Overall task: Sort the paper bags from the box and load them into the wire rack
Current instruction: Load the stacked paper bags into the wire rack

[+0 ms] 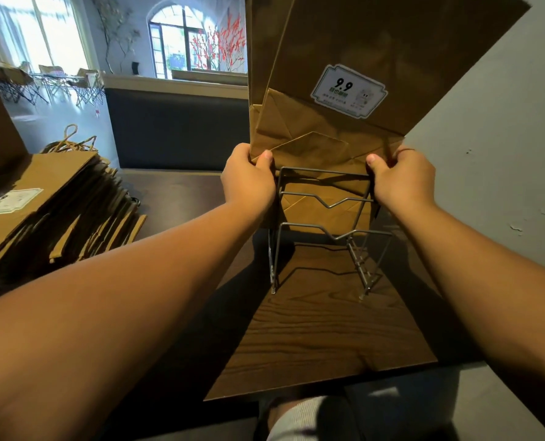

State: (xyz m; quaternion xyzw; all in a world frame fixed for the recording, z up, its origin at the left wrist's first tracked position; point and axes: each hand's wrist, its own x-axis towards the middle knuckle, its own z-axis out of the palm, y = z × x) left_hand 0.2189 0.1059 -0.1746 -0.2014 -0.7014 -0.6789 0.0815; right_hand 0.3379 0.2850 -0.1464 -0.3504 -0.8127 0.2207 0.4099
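We grip the upright brown paper bags [338, 58] (labelled 9.9) with left hand [249, 179] and right hand [400, 181], the wire rack [325, 230] between them.

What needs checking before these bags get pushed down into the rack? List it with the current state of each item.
1. Left hand grip on the brown paper bags: ok, pinching the bottom left corner.
2. Right hand grip: ok, pinching the bottom right corner.
3. Bags upright over the grey wire rack: ok, bottom edge at the top wire.
4. Rack standing flat on the dark wooden table: ok.
5. Slot behind the wires free: cannot tell, brown paper shows there.
6. Stack of flat brown bags clear of the rack: ok.
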